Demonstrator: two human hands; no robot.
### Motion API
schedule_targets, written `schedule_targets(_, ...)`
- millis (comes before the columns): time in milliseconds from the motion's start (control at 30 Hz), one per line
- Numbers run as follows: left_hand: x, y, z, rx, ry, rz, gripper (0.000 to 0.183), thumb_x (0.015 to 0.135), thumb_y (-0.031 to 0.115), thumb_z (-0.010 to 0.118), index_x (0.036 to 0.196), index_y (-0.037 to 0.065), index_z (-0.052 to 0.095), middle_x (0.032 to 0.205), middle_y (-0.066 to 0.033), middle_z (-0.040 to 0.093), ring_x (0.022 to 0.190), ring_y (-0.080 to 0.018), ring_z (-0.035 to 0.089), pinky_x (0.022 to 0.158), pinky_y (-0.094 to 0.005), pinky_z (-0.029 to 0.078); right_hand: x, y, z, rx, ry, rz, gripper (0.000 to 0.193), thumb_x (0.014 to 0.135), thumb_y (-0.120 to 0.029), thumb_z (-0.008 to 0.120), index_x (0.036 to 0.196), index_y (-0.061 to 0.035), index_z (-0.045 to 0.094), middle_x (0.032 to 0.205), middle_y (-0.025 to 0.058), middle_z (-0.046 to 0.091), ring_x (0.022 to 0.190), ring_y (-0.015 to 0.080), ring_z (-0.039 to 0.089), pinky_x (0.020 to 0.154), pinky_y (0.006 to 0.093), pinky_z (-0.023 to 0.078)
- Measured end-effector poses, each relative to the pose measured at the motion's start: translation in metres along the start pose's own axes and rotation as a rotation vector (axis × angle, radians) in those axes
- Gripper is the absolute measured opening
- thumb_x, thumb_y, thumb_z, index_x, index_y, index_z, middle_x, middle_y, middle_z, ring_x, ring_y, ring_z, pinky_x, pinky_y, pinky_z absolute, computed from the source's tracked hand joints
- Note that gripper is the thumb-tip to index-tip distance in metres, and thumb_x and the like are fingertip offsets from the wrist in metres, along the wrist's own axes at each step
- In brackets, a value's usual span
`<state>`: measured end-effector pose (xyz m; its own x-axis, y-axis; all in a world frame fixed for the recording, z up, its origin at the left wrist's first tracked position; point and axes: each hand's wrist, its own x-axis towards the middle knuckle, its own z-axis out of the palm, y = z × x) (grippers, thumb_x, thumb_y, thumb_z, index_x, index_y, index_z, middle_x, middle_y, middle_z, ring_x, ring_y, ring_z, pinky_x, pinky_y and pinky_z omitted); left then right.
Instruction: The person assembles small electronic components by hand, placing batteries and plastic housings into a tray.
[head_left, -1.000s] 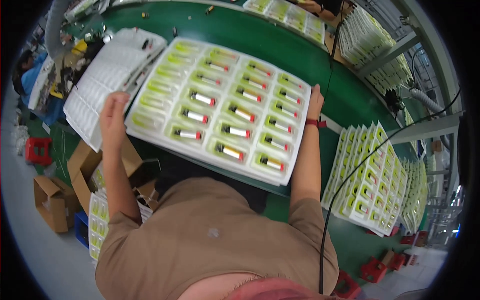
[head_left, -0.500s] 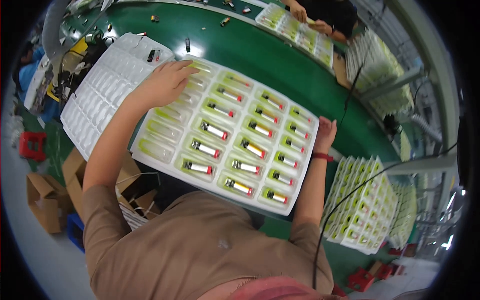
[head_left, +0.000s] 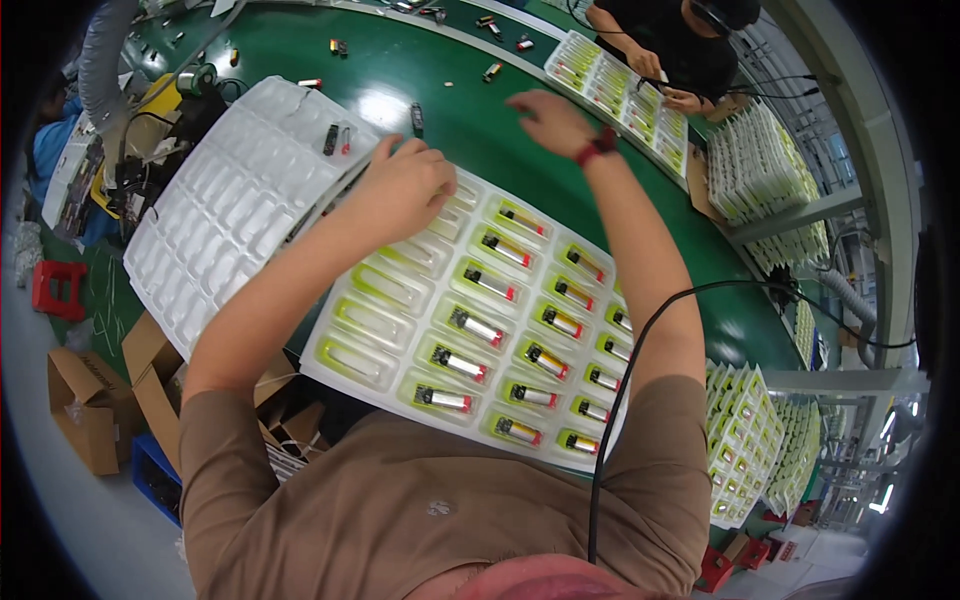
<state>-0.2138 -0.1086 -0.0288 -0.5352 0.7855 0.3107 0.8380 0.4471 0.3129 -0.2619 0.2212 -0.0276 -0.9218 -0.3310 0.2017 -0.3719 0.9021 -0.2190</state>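
Observation:
A white moulded tray (head_left: 405, 335) with yellow-green-tinted pockets lies in front of me. Most of its columns hold small silver-and-red battery-like parts (head_left: 477, 327) with dark ends, while the leftmost column's visible pockets are bare. Over the far left corner of this tray is my left hand (head_left: 408, 190), fingers bent but apart, with nothing visible in it. A small black part (head_left: 417, 120) lies on the bench just beyond. Stretched out past the tray's far edge, my right hand (head_left: 552, 122) hovers above the green bench, fingers spread, holding nothing visible.
A pale stack of trays (head_left: 215, 210) stands at left, bearing a black part (head_left: 331, 139). Opposite, a person (head_left: 665, 60) works over another filled tray (head_left: 620, 95). Upright trays (head_left: 740, 440) stand at right. A black cable (head_left: 640, 350) crosses my right arm.
My right hand has left the tray's right edge and swung forward over the bench. My left hand appears further right at the tray's far corner, its fingers more bent.

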Motion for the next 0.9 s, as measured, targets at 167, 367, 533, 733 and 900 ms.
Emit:
schedule_targets(167, -0.007, 0.005, -0.006, -0.109, 0.099, 0.027, 0.017, 0.088, 0.003, 0.066, 0.104, 0.011, 0.065, 0.104, -0.0075, 0.061, 0.113, -0.0286, 0.060, 0.113, -0.0531, 0.036, 0.102, -0.029, 0.095, -0.193, -0.226, -0.144, 0.066, 0.083, 0.006, 0.057, 0.146, -0.0140, 0.054, 0.151, 0.0166, 0.053, 0.135, 0.0348, 0.055, 0.110, 0.0425, 0.049)
schedule_targets(367, -0.081, 0.062, -0.057, -0.726, 0.034, -0.087, 0.018, 0.100, 0.003, 0.058, 0.117, 0.008, 0.065, 0.108, -0.0098, 0.059, 0.096, -0.0230, 0.064, 0.082, -0.0342, 0.053, 0.130, -0.052, 0.121, -0.213, -0.256, -0.141, 0.056, 0.091, 0.004, 0.054, 0.141, -0.0198, 0.058, 0.153, 0.0087, 0.051, 0.133, 0.0323, 0.057, 0.106, 0.0417, 0.051)
schedule_targets(533, -0.108, 0.081, -0.048, -1.754, 0.030, -0.412, 0.028, 0.110, 0.020, 0.049, 0.125, 0.000, 0.062, 0.115, -0.0096, 0.064, 0.089, -0.0157, 0.064, 0.074, -0.0291, 0.053, 0.115, -0.029, 0.116, -0.158, -0.311, -0.027, 0.022, 0.100, -0.017, 0.050, 0.115, -0.0124, 0.067, 0.127, 0.0127, 0.066, 0.116, 0.0342, 0.066, 0.097, 0.0456, 0.054)
schedule_targets(733, -0.091, 0.067, -0.041, -1.937, 0.302, -0.602, 0.038, 0.107, 0.023, 0.054, 0.134, -0.003, 0.059, 0.127, -0.0171, 0.065, 0.098, -0.0195, 0.062, 0.088, -0.0323, 0.052, 0.037, -0.065, 0.030, 0.684, -0.100, 0.058, 0.019, 0.097, -0.019, 0.067, 0.106, -0.0027, 0.067, 0.102, 0.0091, 0.072, 0.085, 0.0206, 0.070, 0.078, 0.0370, 0.054)
schedule_targets(900, -0.071, 0.078, -0.041, -1.928, 0.000, -0.538, 0.042, 0.106, 0.012, 0.050, 0.144, -0.006, 0.051, 0.141, -0.0236, 0.058, 0.124, -0.0243, 0.061, 0.106, -0.0365, 0.051, -0.088, -0.121, -0.067, 1.467, -0.056, 0.277, 0.024, 0.097, -0.009, 0.067, 0.120, -0.0025, 0.063, 0.107, 0.0151, 0.071, 0.085, 0.0162, 0.070, 0.075, 0.0285, 0.055)
